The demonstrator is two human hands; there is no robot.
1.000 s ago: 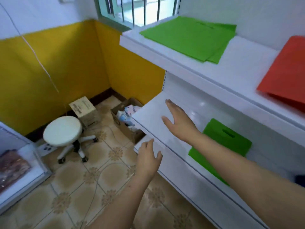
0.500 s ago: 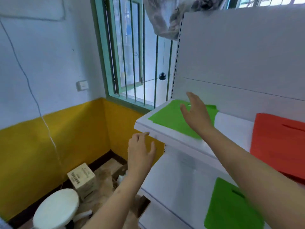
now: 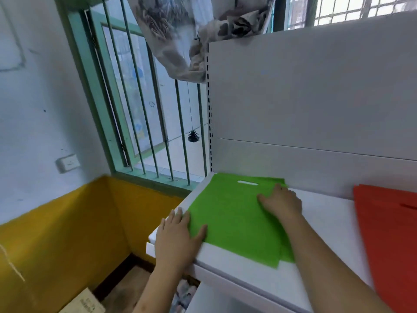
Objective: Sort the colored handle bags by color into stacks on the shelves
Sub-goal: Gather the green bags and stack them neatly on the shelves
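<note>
A stack of green handle bags (image 3: 234, 213) lies flat at the left end of the white top shelf (image 3: 325, 213), its cut-out handle toward the back panel. My left hand (image 3: 178, 236) rests flat on the stack's front left corner and the shelf edge, fingers straight. My right hand (image 3: 281, 201) presses down on the stack's right side near the back. Red handle bags (image 3: 388, 240) lie on the same shelf at the far right, apart from both hands.
A white back panel (image 3: 316, 105) rises behind the shelf. A barred window (image 3: 153, 114) with a bunched curtain (image 3: 191, 32) is at the left. Below are a yellow wall (image 3: 67, 233) and a cardboard box (image 3: 85, 303) on the floor.
My view has risen from the lower shelves to the top shelf. Both hands came up and forward and now rest on the green stack.
</note>
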